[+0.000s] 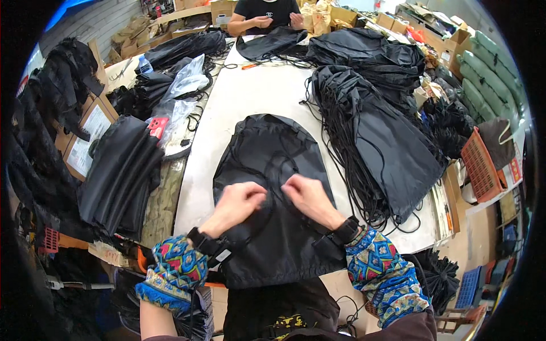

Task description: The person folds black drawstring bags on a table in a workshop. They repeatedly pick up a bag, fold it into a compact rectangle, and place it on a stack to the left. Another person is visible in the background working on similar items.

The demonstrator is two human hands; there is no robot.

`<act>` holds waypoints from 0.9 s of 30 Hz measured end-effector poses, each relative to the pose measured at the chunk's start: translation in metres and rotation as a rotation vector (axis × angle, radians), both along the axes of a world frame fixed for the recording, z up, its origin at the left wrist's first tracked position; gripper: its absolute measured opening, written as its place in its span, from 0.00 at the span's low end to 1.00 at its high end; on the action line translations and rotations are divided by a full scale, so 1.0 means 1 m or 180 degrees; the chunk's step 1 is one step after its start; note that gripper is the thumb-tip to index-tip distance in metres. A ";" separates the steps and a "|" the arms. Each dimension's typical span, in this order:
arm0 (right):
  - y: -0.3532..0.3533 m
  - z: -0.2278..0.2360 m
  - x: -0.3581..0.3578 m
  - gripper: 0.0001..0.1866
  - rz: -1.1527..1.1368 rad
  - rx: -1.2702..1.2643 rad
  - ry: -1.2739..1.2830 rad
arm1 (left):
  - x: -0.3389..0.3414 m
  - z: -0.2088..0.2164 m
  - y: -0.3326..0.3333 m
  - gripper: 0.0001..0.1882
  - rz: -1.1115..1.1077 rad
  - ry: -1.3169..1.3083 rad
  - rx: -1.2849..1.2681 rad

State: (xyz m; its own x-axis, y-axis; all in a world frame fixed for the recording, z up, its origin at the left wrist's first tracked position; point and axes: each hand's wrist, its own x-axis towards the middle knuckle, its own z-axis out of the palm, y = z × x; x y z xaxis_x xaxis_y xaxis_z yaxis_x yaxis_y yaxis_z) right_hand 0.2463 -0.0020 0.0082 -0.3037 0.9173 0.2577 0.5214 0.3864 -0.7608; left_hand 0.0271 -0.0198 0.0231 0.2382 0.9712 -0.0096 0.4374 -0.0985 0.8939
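A black drawstring bag (273, 250) lies flat on the white table in front of me, its gathered, rounded end pointing away. Thin black cord (248, 168) loops over its upper part and runs down to my fingers. Above the middle of the bag, my left hand (238, 203) is closed, thumb and fingers pinched on the cord. Facing it a short way off, my right hand (309, 198) is pinched in the same way on cord. The cord ends are hard to make out against the black fabric.
A large pile of black bags with trailing cords (375, 148) lies to the right. Folded black fabric (120, 176) and clear plastic bags (185, 79) are on the left. Across the white table (256, 85), another person (267, 17) works at a black bag. An orange crate (482, 166) stands far right.
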 end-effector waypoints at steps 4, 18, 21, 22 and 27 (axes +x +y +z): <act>0.039 -0.006 0.041 0.18 -0.1276 0.0703 -0.0105 | -0.055 -0.030 0.026 0.30 0.1792 0.0966 0.1604; 0.059 -0.013 0.077 0.11 -0.0681 -0.1363 0.1334 | -0.106 -0.023 0.033 0.10 0.0929 0.0597 -0.0526; 0.059 -0.016 0.077 0.12 -0.0754 -0.1192 0.1212 | -0.059 0.007 0.015 0.16 0.0494 -0.0018 0.0872; 0.058 -0.017 0.078 0.12 -0.0812 -0.1142 0.1167 | -0.037 0.022 0.007 0.19 0.0134 0.0100 0.1219; 0.038 -0.006 0.088 0.13 -0.0615 -0.0572 0.0494 | 0.012 0.038 -0.014 0.20 -0.1543 0.0903 0.1701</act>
State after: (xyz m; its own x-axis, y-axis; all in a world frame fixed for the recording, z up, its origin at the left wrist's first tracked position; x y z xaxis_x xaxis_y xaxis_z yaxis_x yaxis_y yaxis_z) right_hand 0.3344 0.0364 0.0023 -0.0890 0.9893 0.1159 0.4445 0.1436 -0.8842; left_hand 0.0389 -0.0336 0.0612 0.6961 0.6491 0.3067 0.4406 -0.7236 0.5314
